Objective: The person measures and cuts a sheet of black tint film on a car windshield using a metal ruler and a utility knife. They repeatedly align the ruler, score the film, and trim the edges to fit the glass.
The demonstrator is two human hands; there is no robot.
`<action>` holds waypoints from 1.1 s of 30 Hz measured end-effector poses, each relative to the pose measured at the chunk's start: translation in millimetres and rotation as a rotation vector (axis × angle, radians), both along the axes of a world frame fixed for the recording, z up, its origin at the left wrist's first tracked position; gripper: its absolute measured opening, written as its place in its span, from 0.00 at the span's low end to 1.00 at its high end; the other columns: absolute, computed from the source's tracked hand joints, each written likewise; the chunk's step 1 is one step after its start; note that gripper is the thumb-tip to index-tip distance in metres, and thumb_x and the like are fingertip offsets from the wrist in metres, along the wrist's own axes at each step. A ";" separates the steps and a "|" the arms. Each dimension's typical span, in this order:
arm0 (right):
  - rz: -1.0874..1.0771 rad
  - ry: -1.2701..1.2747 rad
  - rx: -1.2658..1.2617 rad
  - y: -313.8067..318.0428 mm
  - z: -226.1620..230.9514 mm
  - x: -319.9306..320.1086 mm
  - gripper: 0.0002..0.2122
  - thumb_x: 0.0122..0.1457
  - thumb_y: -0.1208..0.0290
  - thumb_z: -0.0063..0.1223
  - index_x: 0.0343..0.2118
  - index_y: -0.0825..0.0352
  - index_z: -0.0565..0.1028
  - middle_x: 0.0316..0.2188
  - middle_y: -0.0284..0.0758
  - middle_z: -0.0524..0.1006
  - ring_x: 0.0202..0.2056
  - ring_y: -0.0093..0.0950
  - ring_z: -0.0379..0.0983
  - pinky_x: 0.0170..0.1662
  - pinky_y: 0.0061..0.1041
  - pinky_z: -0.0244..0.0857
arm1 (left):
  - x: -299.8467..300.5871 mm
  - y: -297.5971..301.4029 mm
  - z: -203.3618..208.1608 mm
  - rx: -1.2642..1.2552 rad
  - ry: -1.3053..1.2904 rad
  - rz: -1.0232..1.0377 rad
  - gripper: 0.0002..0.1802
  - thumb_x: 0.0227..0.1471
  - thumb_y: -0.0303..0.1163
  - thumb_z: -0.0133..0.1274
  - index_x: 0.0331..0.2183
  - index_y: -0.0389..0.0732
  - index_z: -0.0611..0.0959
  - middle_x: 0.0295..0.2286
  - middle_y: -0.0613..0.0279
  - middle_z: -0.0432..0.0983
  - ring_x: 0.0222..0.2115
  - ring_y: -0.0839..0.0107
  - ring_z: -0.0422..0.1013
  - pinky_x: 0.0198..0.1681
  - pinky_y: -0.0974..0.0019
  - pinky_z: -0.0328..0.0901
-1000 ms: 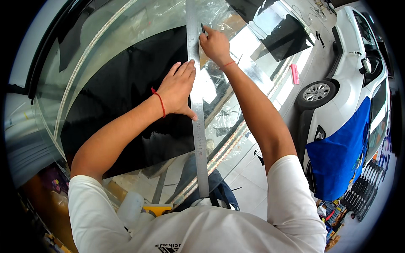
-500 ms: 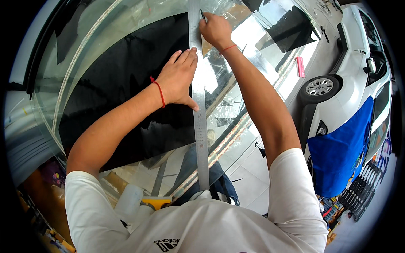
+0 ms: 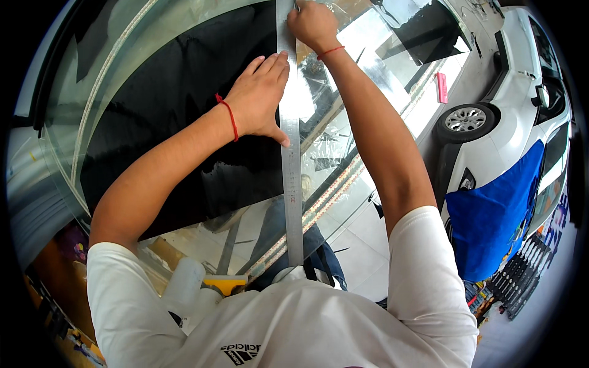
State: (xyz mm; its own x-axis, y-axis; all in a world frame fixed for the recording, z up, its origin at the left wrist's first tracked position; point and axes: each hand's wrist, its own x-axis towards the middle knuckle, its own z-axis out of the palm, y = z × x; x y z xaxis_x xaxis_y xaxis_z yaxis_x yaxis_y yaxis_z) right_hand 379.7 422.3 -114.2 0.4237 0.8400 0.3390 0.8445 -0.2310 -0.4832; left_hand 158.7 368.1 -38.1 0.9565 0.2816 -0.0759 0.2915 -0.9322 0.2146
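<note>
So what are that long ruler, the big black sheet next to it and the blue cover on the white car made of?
Long ruler: likely metal with a satin finish, silvery grey and catching light.
Big black sheet: probably glossy plastic film, judging by its patchy reflections.
Blue cover: seemingly matte fabric, hanging in soft folds; the fibre can't be told.

Steel ruler [image 3: 293, 196]: graduations, numerals below left hand [image 3: 264, 98], probably too small to trust. T-shirt [image 3: 300, 319], lower still: dark logo [image 3: 241, 354], upside-down lettering. Wall [image 3: 561, 260], far right: purplish letters [image 3: 557, 222].
</note>
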 end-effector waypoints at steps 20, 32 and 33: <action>0.115 -0.270 0.181 -59.8 -0.4 -17.6 0.12 0.60 0.67 0.52 0.25 0.68 0.81 0.19 0.49 0.79 0.19 0.45 0.74 0.27 0.43 0.69 | -1.6 -1.4 -11.3 0.038 -0.013 0.013 0.77 0.23 0.66 0.75 0.64 0.25 0.61 0.66 0.38 0.55 0.69 0.51 0.50 0.73 0.51 0.44; 0.001 0.195 -0.262 -268.2 45.4 -139.3 0.15 0.61 0.68 0.53 0.49 0.64 0.80 0.15 0.44 0.74 0.20 0.46 0.74 0.26 0.42 0.67 | -4.6 -7.1 9.1 0.041 0.044 -0.064 0.72 0.25 0.67 0.72 0.58 0.18 0.67 0.61 0.30 0.61 0.65 0.43 0.56 0.70 0.49 0.48; -0.014 0.220 -0.285 -284.3 49.4 -148.6 0.15 0.62 0.69 0.54 0.50 0.65 0.80 0.14 0.43 0.74 0.18 0.45 0.74 0.24 0.41 0.66 | -2.4 -6.2 9.7 0.046 0.047 -0.076 0.73 0.25 0.68 0.72 0.58 0.19 0.67 0.61 0.31 0.61 0.65 0.44 0.56 0.70 0.48 0.48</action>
